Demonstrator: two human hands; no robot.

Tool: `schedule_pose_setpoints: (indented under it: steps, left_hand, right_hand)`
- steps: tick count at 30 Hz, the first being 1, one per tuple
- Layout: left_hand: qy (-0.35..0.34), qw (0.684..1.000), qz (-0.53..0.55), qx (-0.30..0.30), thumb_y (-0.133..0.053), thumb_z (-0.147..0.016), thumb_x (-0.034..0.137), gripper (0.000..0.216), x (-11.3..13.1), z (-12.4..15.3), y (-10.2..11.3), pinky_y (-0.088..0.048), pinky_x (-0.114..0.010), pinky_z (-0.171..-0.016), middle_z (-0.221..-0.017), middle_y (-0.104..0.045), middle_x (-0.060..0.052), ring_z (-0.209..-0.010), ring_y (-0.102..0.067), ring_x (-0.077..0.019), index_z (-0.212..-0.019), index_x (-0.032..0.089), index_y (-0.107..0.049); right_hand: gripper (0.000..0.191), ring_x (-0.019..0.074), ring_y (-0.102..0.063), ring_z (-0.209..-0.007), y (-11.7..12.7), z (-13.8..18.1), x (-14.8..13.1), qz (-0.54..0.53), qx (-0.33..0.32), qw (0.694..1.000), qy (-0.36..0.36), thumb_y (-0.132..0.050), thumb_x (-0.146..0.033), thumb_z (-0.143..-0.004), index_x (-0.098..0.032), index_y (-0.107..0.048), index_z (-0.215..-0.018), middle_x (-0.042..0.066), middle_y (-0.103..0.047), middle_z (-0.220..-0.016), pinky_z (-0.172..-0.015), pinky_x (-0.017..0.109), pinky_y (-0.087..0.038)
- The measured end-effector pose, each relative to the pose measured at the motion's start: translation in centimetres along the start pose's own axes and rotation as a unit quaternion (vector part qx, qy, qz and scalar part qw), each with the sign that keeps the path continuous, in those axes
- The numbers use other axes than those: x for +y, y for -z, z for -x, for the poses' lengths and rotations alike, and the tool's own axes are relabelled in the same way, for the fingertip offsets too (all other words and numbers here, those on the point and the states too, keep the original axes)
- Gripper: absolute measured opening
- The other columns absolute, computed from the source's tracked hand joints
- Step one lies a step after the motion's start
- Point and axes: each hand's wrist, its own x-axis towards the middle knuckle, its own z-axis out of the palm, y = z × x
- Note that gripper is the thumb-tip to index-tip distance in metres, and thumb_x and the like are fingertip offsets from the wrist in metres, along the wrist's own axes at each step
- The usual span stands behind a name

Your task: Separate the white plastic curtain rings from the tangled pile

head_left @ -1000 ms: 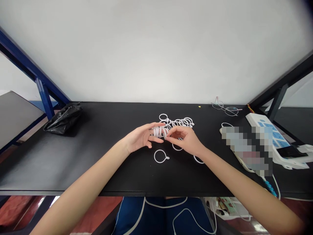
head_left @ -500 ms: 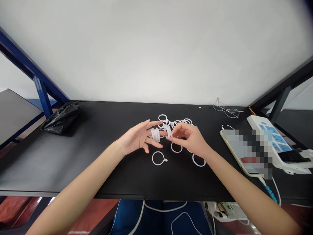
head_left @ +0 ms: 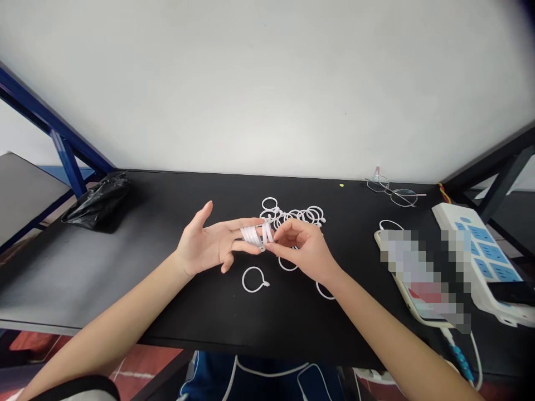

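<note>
My left hand [head_left: 209, 242] is held palm up above the black table [head_left: 167, 301], fingers stretched out. Several white plastic rings [head_left: 256, 235] are threaded on two of its fingers. My right hand [head_left: 303, 248] pinches the outermost of those rings at the fingertips. A pile of loose white rings [head_left: 295, 214] lies just behind the hands. One single ring [head_left: 253, 279] lies on the table below my left hand, another ring [head_left: 288, 265] shows under my right hand, and a third ring [head_left: 324, 292] is partly hidden by my right wrist.
A crumpled black plastic bag [head_left: 96, 203] lies at the far left. Glasses [head_left: 395, 192] rest at the back right. A phone [head_left: 422, 273] on a cable and a white power strip [head_left: 480, 262] sit at the right. Blue frame bars [head_left: 62, 150] rise at the left.
My left hand has turned more palm up and shifted left. My right hand has slid the ring it pinches up against the others on the left fingers. The view has drifted.
</note>
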Motion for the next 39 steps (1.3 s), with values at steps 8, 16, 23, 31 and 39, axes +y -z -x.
schedule_pose_setpoints:
  steps: [8,16,23,31,39]
  left_hand:
    - [-0.001,0.998,-0.057,0.030,-0.031,-0.095,0.058,0.068,-0.5,-0.2,-0.6,-0.060,-0.026,-0.058,-0.130,-0.057,-0.022,-0.120,-0.056,-0.0362,-0.133,0.007,-0.051]
    - [-0.058,0.965,-0.228,0.121,-0.032,-0.093,0.062,0.065,-0.1,0.0,-1.4,-0.057,-0.024,-0.051,-0.111,-0.066,-0.017,-0.101,-0.068,-0.0309,-0.109,0.011,-0.068]
    - [-0.323,0.659,-0.676,0.070,-0.065,-0.084,0.035,0.024,-2.9,0.4,-2.8,-0.057,-0.031,-0.080,-0.095,-0.074,-0.012,-0.088,-0.071,-0.0226,-0.094,0.014,-0.074]
    - [-0.405,0.602,-0.686,-0.054,-0.059,-0.083,0.048,0.042,-4.6,-0.2,-2.8,-0.056,-0.033,-0.074,-0.090,-0.073,-0.012,-0.082,-0.068,-0.0236,-0.106,0.014,-0.069]
    - [-0.315,0.678,-0.663,-0.044,-0.058,-0.083,0.052,0.040,-4.7,-0.2,-3.6,-0.051,-0.028,-0.061,-0.076,-0.068,-0.010,-0.066,-0.062,-0.0179,-0.080,0.014,-0.072]
  right_hand:
    - [0.026,0.0172,-0.070,-0.063,-0.7,0.4,0.5,-0.033,0.036,0.999,-0.012,-0.080,-0.033,-0.070,-0.018,-0.058,-0.072,0.001,-0.070,-0.070,-0.058,0.027,-0.055]
    - [0.024,0.0130,-0.065,-0.053,0.8,0.1,0.2,0.059,0.026,0.998,-0.007,-0.076,-0.035,-0.075,-0.018,-0.059,-0.075,0.001,-0.068,-0.069,-0.046,0.022,-0.048]
    - [0.008,0.0110,-0.060,-0.060,1.3,0.4,0.1,0.267,-0.069,0.960,0.042,-0.067,-0.021,-0.078,-0.019,-0.066,-0.086,0.001,-0.066,-0.078,-0.052,0.022,-0.048]
    - [0.054,0.0250,-0.051,-0.130,0.0,1.7,-2.0,0.044,-0.221,0.973,0.043,-0.064,-0.022,-0.084,-0.027,-0.051,-0.136,0.008,-0.051,-0.142,-0.109,0.045,-0.041]
    - [0.044,0.0220,-0.049,-0.132,-1.2,2.5,-2.5,0.037,-0.193,0.980,0.024,-0.045,-0.030,-0.099,-0.030,-0.044,-0.143,0.004,-0.051,-0.144,-0.111,0.042,-0.040]
